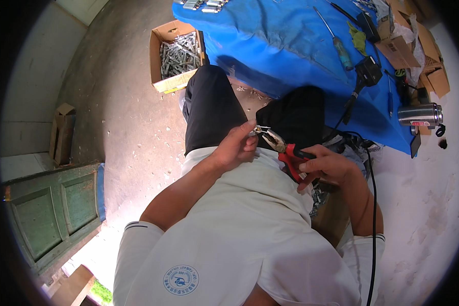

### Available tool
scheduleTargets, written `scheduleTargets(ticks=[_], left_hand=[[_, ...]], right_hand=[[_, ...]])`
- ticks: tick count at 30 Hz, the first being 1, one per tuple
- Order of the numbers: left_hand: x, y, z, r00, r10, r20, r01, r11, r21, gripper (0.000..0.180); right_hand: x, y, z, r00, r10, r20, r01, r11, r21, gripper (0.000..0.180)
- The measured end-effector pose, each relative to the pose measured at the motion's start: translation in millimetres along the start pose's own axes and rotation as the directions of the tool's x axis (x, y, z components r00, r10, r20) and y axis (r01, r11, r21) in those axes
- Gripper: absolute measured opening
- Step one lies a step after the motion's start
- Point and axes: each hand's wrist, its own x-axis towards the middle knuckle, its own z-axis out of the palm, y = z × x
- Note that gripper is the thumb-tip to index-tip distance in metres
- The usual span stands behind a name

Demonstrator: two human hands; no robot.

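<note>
My left hand [235,149] is closed, pinching a small shiny metal part [260,129] between thumb and fingers above my lap. What lies deeper inside that grip is hidden. In my right hand [330,165] is a pair of pliers [289,154] with red and black handles, the fingers wrapped round them. The pliers' jaws point up and left and look slightly parted at the metal part. Whether they touch it is too small to tell.
A cardboard box [157,65] of metal pieces stands beyond my left knee. The blue-covered table [285,48] carries a screwdriver [340,51], a black plug block [368,71] and a steel flask [418,115]. A black cable [375,204] hangs beside my right arm.
</note>
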Motion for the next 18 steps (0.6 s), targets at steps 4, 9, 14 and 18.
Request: scheduleTargets(ticks=[4, 9, 14, 18], left_hand=[[0.8, 0.1, 1.9, 1.0, -0.004, -0.02, 0.005, 1.0, 0.013, 0.05], [2.2, 0.5, 2.8, 0.999, -0.015, -0.033, 0.015, 1.0, 0.01, 0.05], [3.4, -1.0, 0.9, 0.999, -0.01, -0.034, 0.011, 1.0, 0.022, 0.05], [3.2, 1.8, 6.5, 0.999, -0.021, -0.038, 0.024, 0.997, 0.07, 0.049]], right_hand=[[-1.7, -1.9, 1.4, 1.0, -0.018, 0.004, 0.018, 1.0, -0.009, 0.043], [-2.2, 1.5, -1.9, 1.0, -0.002, -0.003, 0.002, 1.0, 0.025, 0.041], [0.0, 6.1, -8.3, 1.0, -0.001, -0.003, 0.001, 0.999, 0.042, 0.04], [1.2, 1.1, -5.1, 1.0, 0.005, 0.009, -0.005, 0.999, 0.043, 0.039]])
